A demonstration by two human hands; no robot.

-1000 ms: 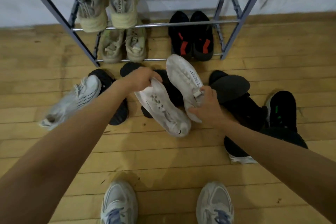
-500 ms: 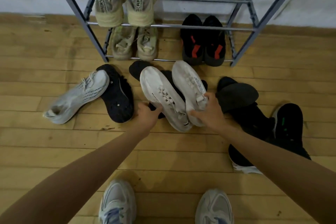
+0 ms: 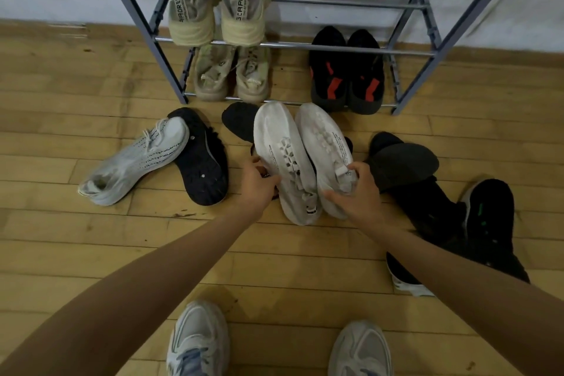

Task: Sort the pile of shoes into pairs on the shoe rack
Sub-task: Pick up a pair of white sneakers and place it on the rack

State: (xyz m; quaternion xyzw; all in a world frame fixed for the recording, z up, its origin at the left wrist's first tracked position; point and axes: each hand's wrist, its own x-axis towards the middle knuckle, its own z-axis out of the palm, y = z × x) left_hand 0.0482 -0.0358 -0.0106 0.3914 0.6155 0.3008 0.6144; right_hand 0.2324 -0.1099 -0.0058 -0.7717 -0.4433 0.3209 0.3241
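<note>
Over on the left of the floor a pale knit sneaker lies on its side, touching a black shoe turned sole up. Neither has its mate beside it, so I'd say both are waiting to be matched. Behind them the shoe rack stands against the wall, and its left end looks finished: one beige pair sits on the upper shelf, heels outward, with a second beige pair directly below on the bottom shelf.

In front of the rack, the left hand has its fingers curled round the outer side of the left white shoe. The right hand clasps the right white shoe near its heel, thumb over the top. These two lie side by side, touching, toes toward the rack, over another black shoe whose toe pokes out behind them. I can't tell whether they are lifted or resting. To my eye this pair is matched but not yet shelved.

At the right end of the bottom shelf a black-and-red pair is already in place. Right of the hands sits a heap of black shoes, one sole up and one with green marks, all unsorted. By my reckoning three pairs are put away, one is ready, and roughly half the work remains
</note>
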